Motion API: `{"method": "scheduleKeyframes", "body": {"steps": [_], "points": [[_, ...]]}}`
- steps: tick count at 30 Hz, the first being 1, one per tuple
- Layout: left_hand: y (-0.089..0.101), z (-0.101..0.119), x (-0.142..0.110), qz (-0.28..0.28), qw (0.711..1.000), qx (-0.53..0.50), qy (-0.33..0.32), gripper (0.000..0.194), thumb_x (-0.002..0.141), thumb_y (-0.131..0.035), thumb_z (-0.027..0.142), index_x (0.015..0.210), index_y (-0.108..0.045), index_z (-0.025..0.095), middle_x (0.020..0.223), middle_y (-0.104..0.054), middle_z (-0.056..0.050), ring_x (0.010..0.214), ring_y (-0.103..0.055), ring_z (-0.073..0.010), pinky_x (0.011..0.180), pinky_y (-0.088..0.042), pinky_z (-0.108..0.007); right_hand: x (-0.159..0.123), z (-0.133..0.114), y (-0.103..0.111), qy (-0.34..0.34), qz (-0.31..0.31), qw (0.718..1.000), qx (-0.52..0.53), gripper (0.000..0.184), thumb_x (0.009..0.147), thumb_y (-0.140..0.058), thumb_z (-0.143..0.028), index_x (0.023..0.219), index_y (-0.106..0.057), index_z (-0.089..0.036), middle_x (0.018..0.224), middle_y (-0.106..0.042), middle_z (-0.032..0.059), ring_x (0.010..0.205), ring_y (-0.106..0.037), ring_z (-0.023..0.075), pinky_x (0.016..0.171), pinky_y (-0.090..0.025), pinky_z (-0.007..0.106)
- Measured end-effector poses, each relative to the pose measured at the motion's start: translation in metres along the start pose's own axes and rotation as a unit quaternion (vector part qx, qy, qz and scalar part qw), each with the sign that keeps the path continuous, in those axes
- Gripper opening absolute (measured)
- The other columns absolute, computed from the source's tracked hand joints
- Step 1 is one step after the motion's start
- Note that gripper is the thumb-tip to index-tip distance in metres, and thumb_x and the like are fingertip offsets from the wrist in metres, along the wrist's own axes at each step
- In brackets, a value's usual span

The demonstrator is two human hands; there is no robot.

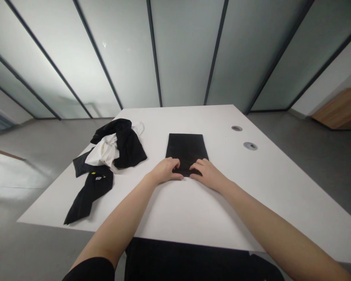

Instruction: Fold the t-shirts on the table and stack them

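Cloth lies in two groups on the white table [175, 218]. One folded black garment [186, 146] forms a flat, smooth rectangle near the middle of the tabletop, squared off at its far end. Both hands sit at its near edge. The left hand [165, 171] rests on the near left corner, its fingers together and lightly curved, pressing down. The right hand [207, 174] does the same at the near right corner, its fingers slightly parted. Their fingertips come close without touching, and whether either hand pinches the cloth cannot be told.

Well to the left lies one crumpled heap [117, 146] of soft, matte black fabric, folded through with one white piece [103, 151]. One twisted black length [90, 195] trails from it toward the table's near edge, carrying a small yellow-and-white mark [98, 178] too small to read. Two round metal grommets [236, 128] [250, 146] are set in the tabletop to the right. Beyond stand frosted glass panels [184, 50] in dark frames.
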State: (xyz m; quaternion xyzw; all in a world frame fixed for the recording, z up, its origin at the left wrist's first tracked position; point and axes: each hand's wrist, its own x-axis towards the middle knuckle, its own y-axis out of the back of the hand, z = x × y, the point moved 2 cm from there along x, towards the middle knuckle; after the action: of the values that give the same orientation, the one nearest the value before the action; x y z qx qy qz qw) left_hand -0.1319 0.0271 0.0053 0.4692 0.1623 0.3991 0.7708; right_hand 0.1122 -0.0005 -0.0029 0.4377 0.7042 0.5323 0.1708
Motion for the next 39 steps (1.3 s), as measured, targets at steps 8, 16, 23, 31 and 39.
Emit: {"method": "scheduleKeyframes", "body": {"steps": [8, 16, 23, 31, 39], "points": [[0.018, -0.017, -0.001, 0.009, 1.0, 0.011, 0.012, 0.041, 0.081, -0.088, 0.046, 0.074, -0.054, 0.023, 0.078, -0.058, -0.002, 0.082, -0.052, -0.0228, 0.077, -0.037, -0.032, -0.008, 0.043, 0.008, -0.052, 0.044, 0.998, 0.004, 0.019, 0.098, -0.073, -0.036, 0.114, -0.079, -0.028, 0.126, -0.071, 0.0104, 0.118, -0.061, 0.0327, 0.106, -0.046, 0.052], [0.039, -0.037, -0.02, 0.034, 0.997, 0.003, 0.07, 0.035, 0.082, -0.086, 0.039, 0.072, -0.057, 0.022, 0.078, -0.059, -0.001, 0.08, -0.054, -0.0207, 0.076, -0.04, -0.031, -0.019, 0.064, 0.024, -0.106, 0.067, 0.992, 0.014, 0.025, 0.089, -0.081, -0.043, 0.109, -0.08, -0.028, 0.135, -0.068, 0.0115, 0.124, -0.059, 0.0364, 0.11, -0.044, 0.056], [0.03, -0.021, -0.019, 0.082, 0.997, 0.001, -0.015, 0.027, 0.084, -0.084, 0.036, 0.103, -0.07, 0.023, 0.109, -0.067, -0.006, 0.104, -0.063, -0.0248, 0.094, -0.051, -0.037, -0.013, 0.035, 0.03, -0.028, 0.047, 0.997, 0.052, 0.021, 0.099, -0.069, -0.044, 0.098, -0.076, -0.024, 0.101, -0.071, 0.008, 0.096, -0.064, 0.0261, 0.088, -0.051, 0.04], [0.03, -0.013, -0.015, 0.04, 0.999, 0.003, -0.006, 0.004, 0.089, -0.07, 0.02, 0.091, -0.072, 0.022, 0.091, -0.07, -0.002, 0.086, -0.065, -0.02, 0.08, -0.051, -0.032, -0.008, 0.034, 0.027, -0.067, -0.015, 0.997, 0.035, 0.027, 0.1, -0.066, -0.04, 0.078, -0.069, -0.023, 0.082, -0.069, 0.0047, 0.079, -0.062, 0.0222, 0.071, -0.044, 0.034], [0.025, 0.002, -0.014, 0.081, 0.993, 0.072, -0.047, 0.021, 0.098, -0.069, 0.037, 0.083, -0.07, 0.021, 0.09, -0.068, -0.005, 0.092, -0.063, -0.0233, 0.089, -0.051, -0.038, -0.007, 0.028, 0.023, -0.027, 0.055, 0.998, 0.008, 0.018, 0.099, -0.069, -0.04, 0.099, -0.076, -0.023, 0.094, -0.074, 0.0064, 0.09, -0.066, 0.0254, 0.084, -0.052, 0.039]]}}
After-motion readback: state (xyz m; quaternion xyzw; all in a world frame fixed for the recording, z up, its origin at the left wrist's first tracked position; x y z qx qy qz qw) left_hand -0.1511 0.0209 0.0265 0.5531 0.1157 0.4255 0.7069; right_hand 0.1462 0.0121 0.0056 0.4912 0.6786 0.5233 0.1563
